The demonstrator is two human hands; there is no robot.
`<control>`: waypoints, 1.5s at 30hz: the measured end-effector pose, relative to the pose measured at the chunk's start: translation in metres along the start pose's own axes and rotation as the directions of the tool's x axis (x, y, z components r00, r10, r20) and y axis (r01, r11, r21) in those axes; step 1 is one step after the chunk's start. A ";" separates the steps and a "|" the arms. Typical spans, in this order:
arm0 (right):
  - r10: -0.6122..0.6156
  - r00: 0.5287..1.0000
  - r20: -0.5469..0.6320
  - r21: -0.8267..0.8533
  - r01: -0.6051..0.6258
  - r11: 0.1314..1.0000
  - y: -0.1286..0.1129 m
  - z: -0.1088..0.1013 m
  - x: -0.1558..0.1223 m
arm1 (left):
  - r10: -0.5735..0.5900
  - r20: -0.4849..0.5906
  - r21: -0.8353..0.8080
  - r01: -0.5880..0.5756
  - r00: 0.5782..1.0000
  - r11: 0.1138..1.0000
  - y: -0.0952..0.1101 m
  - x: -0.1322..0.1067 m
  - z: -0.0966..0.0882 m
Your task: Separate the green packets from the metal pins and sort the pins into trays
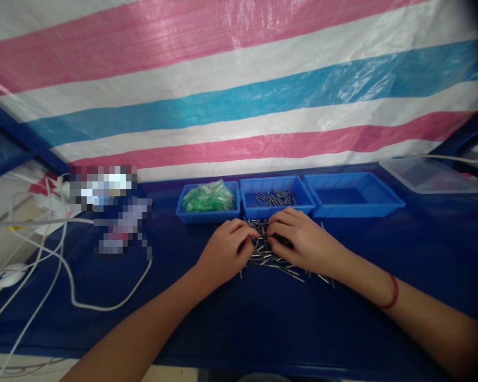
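A loose pile of thin metal pins (276, 263) lies on the dark blue table (263, 318) in front of three blue trays. My left hand (225, 249) rests on the pile's left side with its fingers curled down onto the pins. On the pile's right side sits my right hand (302, 239), fingers bent and pressed together over the pins. What either hand's fingertips hold is hidden. A red band circles my right wrist (392, 292).
The left blue tray (207, 215) holds green plastic parts, the middle tray (276, 211) holds several metal pins, and the right tray (354, 207) looks bare. A clear plastic lid (430, 178) lies at the back right. White cables (71, 286) loop at the left. A striped tarp (239, 79) hangs behind.
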State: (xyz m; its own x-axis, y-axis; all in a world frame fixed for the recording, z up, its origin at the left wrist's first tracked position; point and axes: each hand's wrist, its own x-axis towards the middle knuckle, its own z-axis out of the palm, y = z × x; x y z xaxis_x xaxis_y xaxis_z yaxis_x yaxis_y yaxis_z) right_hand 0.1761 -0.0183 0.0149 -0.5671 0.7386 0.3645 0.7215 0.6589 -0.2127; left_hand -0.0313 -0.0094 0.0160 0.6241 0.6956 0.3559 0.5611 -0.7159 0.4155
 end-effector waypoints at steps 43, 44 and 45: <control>0.253 0.966 0.043 -0.083 -0.249 0.965 -0.012 0.012 -0.001 | -0.037 0.138 0.293 -0.005 0.990 0.956 0.012 -0.004 0.005; 0.290 0.956 0.042 -0.081 -0.286 0.955 -0.013 0.013 0.000 | -0.038 0.141 0.294 -0.006 0.989 0.956 0.012 -0.003 0.005; 0.326 0.945 0.037 -0.082 -0.323 0.943 -0.014 0.014 0.001 | -0.038 0.144 0.296 -0.007 0.989 0.955 0.012 -0.003 0.005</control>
State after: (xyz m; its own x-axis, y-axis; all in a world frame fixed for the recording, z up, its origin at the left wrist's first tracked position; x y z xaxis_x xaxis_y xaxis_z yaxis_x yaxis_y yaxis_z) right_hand 0.1598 -0.0252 0.0052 -0.3148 0.9179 0.2414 0.8959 0.3713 -0.2437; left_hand -0.0236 -0.0208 0.0157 0.6745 0.7062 0.2154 0.6926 -0.7062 0.1469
